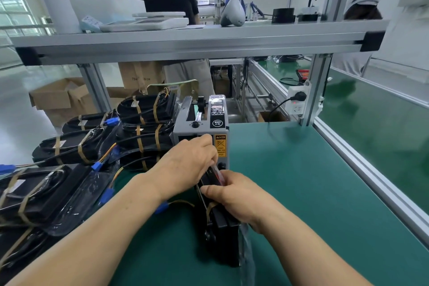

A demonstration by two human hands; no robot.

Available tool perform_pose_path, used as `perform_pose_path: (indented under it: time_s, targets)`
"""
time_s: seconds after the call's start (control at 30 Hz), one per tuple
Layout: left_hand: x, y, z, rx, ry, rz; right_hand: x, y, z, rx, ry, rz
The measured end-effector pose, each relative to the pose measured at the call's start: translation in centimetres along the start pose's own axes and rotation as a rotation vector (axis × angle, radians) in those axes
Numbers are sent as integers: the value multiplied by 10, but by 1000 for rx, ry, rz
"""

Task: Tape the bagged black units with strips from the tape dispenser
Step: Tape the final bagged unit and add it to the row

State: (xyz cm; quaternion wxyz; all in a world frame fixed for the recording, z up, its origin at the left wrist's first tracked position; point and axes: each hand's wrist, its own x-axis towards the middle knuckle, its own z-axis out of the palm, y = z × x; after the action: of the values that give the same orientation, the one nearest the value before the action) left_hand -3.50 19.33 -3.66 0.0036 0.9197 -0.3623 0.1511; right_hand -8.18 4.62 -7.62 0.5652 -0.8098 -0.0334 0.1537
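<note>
A grey tape dispenser stands on the green mat. Right in front of it my right hand grips a bagged black unit that stands on edge, one tan strip wrapped round its near part. My left hand reaches over the unit's top, its curled fingers at the dispenser's outlet slot; I cannot see whether they pinch a strip. To the left lies a pile of several taped black units in clear bags, with blue connectors and tan bands.
The green mat stretches to the right, bounded by an aluminium rail. A frame post with a white power socket stands behind. A shelf beam crosses overhead. A person in a black shirt stands beyond, near cardboard boxes.
</note>
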Motion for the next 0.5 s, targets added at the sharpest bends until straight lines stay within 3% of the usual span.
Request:
perform_pose_path:
  time_s: [0.2,0.3,0.4,0.5]
  targets:
    - [10,4,6,56,-52,-21,-1,-3,-1,-38,11,-16]
    - [2,5,15,-251,120,-122,-2,0,0,12,40,-5]
    - [-10,3,29,-698,391,-513,-1,5,4,57,116,-1]
    - [-18,-3,47,-1114,446,-957,-3,9,4,150,180,24]
